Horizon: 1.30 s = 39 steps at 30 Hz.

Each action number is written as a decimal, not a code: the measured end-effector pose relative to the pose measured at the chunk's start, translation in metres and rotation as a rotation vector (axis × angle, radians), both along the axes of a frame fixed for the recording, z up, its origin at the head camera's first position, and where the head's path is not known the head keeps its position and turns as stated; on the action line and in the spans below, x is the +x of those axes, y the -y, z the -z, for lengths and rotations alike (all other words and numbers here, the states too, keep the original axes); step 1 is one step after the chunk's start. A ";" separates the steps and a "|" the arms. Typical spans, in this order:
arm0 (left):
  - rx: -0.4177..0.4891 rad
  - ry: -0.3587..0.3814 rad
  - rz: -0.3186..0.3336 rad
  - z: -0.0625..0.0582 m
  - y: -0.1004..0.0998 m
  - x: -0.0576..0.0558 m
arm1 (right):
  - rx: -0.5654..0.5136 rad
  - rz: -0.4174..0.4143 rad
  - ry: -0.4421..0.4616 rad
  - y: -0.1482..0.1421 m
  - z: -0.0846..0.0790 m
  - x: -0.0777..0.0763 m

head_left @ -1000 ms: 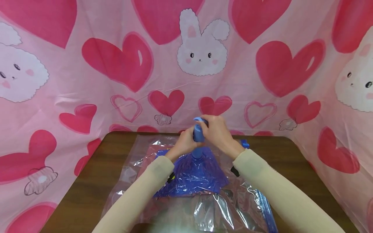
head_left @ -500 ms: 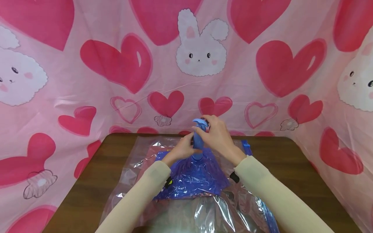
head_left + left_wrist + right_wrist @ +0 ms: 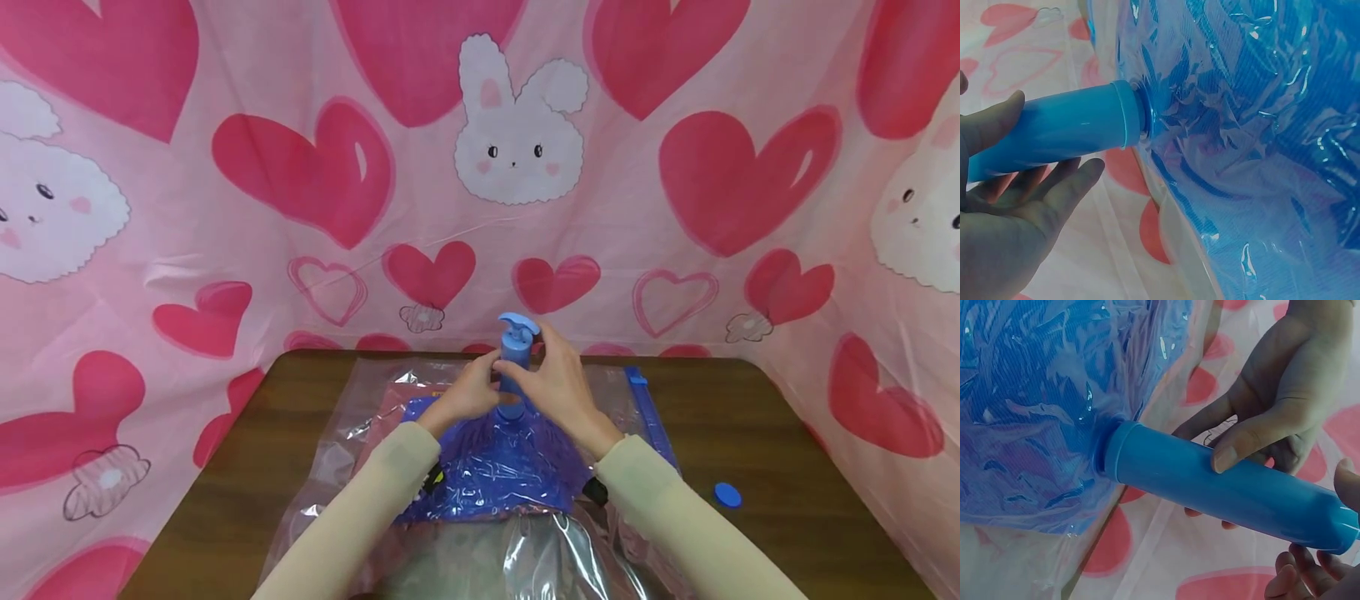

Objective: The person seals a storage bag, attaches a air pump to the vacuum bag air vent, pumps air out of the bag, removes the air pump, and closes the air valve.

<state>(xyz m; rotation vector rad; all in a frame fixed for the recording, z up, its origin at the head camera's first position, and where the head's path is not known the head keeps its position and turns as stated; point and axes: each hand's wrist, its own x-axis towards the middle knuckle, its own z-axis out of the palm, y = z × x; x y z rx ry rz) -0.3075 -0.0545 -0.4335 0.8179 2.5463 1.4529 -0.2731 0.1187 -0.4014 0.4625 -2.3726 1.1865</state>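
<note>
Left hand [image 3: 467,392] and right hand [image 3: 561,379] loosely grip the pump [image 3: 516,343], apparently to steady it on the bag [image 3: 327,460] beneath, contact half-hidden.

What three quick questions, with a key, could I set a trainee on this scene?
1. Which grip sits nearer the plastic bag, left or right?
2. True or false: the blue pump lies flat on the wooden table.
3. Where is the round blue disc? A, on the bag; B, on the table; C, on the pump.

Key
1. The left grip; the right grip is nearer the pump's handle.
2. False: it stands nearly upright, its lower end against the bag.
3. B.
</note>
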 end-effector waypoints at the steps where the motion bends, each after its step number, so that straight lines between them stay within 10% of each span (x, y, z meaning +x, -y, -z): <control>1: 0.002 -0.001 0.001 -0.001 0.000 0.000 | -0.004 0.003 -0.005 0.000 0.001 -0.001; 39: -0.045 -0.006 -0.047 0.004 -0.002 -0.001 | -0.066 -0.014 -0.047 0.003 0.009 -0.006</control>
